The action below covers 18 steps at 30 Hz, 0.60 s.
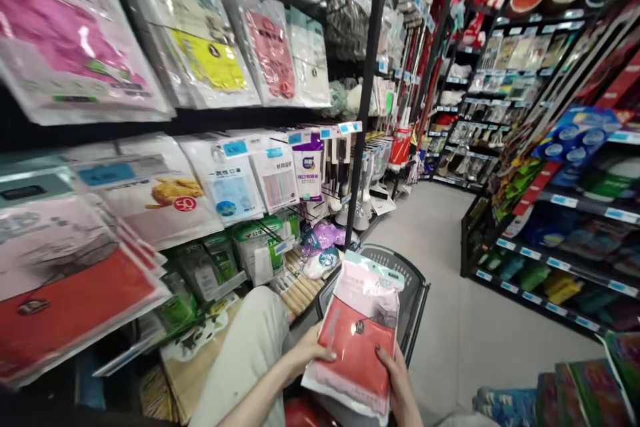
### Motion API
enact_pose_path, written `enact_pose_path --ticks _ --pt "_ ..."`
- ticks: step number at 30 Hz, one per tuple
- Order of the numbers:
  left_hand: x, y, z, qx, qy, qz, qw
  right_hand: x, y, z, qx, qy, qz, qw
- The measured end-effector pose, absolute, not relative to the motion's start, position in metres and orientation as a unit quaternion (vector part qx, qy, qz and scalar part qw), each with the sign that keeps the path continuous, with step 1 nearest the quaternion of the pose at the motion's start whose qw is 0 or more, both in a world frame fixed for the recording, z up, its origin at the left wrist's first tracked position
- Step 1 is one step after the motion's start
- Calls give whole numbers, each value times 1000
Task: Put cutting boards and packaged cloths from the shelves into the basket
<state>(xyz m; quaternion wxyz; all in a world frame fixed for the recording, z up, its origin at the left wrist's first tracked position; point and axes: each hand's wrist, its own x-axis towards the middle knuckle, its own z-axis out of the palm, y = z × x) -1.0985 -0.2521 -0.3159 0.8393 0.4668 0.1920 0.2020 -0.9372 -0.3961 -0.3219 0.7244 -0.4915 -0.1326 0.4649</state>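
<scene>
A flat plastic packet [358, 337] with a red lower part and a pale pink printed top is held between both hands, tilted towards me. My left hand [314, 347] grips its left edge, with the thumb on the front. On the right edge, my right hand [399, 373] has its thumb on the red part and its other fingers behind, hidden. Just beyond the packet is a dark grey plastic basket or cart [407, 273], partly covered by it. A look-alike red packet [75, 300] hangs at the lower left.
Hanging packs line the shelf at left, among them pink gloves [65, 33] and face masks [227, 180]. A black rack post [367, 93] stands ahead. Across the grey aisle floor [440, 227] is another shelf [560, 260]. Colourful packs [575, 387] sit at lower right.
</scene>
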Motion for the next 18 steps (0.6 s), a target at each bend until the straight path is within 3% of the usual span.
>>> enact_pose_path --ticks 9,15,18 --pt "-1108 -234 -344 517 228 241 789 -940 -366 -306 -520 -158 467 698" --pt "-1110 -237 -346 717 346 263 544 -947 -343 -317 -614 -207 359 672" --pt "-1110 -238 -344 640 332 260 643 -968 -333 -314 -619 -330 298 648"
